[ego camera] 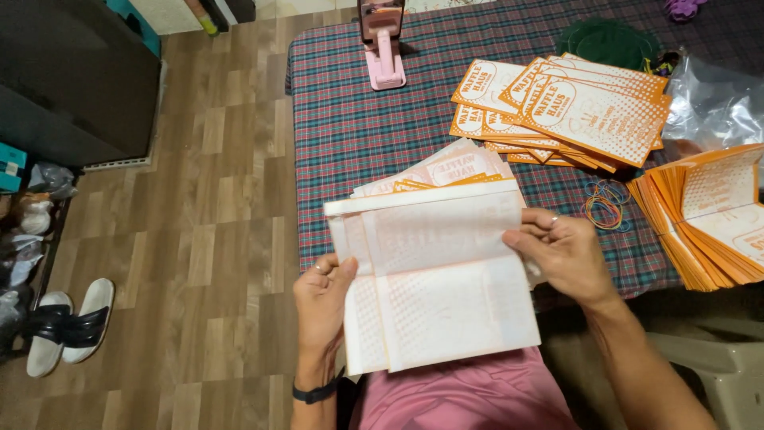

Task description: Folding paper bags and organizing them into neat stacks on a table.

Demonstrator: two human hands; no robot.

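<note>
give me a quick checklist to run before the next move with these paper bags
1. Left hand grips the white paper bags at their left edge: ok.
2. Right hand pinches their right edge: ok.
3. Bags in hand squared up: not ok, the edges are staggered and more fan out behind.
4. Finished orange stacks lie flat on the plaid table: ok, though loosely overlapped.
5. Rubber bands lie close to the right hand: ok.
6. How many bags are held: cannot tell.
</note>
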